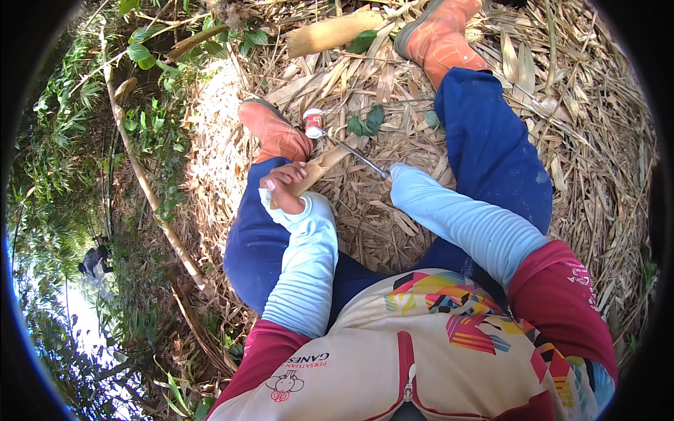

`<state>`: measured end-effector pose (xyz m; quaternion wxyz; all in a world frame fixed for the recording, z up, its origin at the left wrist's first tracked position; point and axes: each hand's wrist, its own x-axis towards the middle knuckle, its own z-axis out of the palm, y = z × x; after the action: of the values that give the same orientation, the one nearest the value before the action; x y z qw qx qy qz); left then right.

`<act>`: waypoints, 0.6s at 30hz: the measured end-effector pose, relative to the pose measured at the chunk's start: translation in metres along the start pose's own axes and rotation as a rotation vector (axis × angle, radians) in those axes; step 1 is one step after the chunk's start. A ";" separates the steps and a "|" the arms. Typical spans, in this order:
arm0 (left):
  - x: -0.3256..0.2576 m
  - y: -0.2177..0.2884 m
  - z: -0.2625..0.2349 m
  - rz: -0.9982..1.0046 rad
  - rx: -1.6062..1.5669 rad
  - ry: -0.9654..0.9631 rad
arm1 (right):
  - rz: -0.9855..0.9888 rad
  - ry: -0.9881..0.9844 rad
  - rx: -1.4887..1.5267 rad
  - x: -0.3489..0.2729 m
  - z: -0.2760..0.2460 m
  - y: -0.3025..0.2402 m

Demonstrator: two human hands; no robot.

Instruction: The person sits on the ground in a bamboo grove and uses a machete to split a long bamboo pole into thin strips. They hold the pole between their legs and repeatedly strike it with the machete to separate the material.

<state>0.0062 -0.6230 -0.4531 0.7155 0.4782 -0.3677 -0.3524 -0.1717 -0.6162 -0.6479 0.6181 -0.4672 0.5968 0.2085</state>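
Observation:
My left hand is closed around a pale piece of split bamboo or wood, which slants up and to the right between my knees. From the cuff of my right sleeve a slim dark metal rod-like tool reaches toward the far end of that piece. My right hand grips the tool's near end; the sleeve hides most of its fingers. Just beyond the tool's tip, beside my left boot, a small red and white cup or can stands on the leaf litter, with something shiny at its near edge.
My orange boots and blue-trousered legs frame the work. Dry leaves cover the ground. A cut yellowish log lies at the far side. Green undergrowth and a long thin branch stand to the left.

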 end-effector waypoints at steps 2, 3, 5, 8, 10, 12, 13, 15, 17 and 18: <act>-0.009 0.000 -0.009 -0.010 0.033 0.061 | -0.123 0.043 -0.092 -0.059 -0.005 -0.020; -0.010 0.004 -0.010 0.003 0.058 0.085 | -0.293 0.099 -0.169 -0.120 -0.024 -0.034; -0.007 0.009 -0.006 -0.003 0.034 0.081 | -0.339 0.060 -0.214 -0.107 -0.027 -0.029; 0.005 -0.001 -0.013 -0.044 -0.080 0.049 | 0.098 -0.010 -0.246 0.019 -0.010 0.017; 0.011 -0.008 -0.026 -0.029 -0.111 0.022 | 0.077 -0.024 -0.242 0.014 -0.007 0.011; 0.002 -0.004 -0.022 -0.008 -0.093 0.093 | -0.053 -0.051 -0.211 -0.005 -0.007 0.007; 0.002 -0.005 -0.017 -0.009 -0.077 0.099 | -0.034 -0.071 -0.190 -0.012 -0.010 0.002; -0.001 0.000 -0.017 0.001 -0.023 0.126 | -0.016 -0.130 -0.163 -0.022 -0.007 -0.010; 0.000 0.004 -0.021 -0.022 -0.068 0.165 | -0.156 0.017 -0.307 -0.005 0.002 0.022; 0.001 0.007 -0.021 -0.032 -0.096 0.180 | -0.099 0.039 -0.366 0.015 0.001 0.036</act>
<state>0.0252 -0.6128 -0.4523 0.7620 0.4790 -0.2767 -0.3366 -0.1973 -0.6029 -0.6739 0.5206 -0.6047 0.5371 0.2736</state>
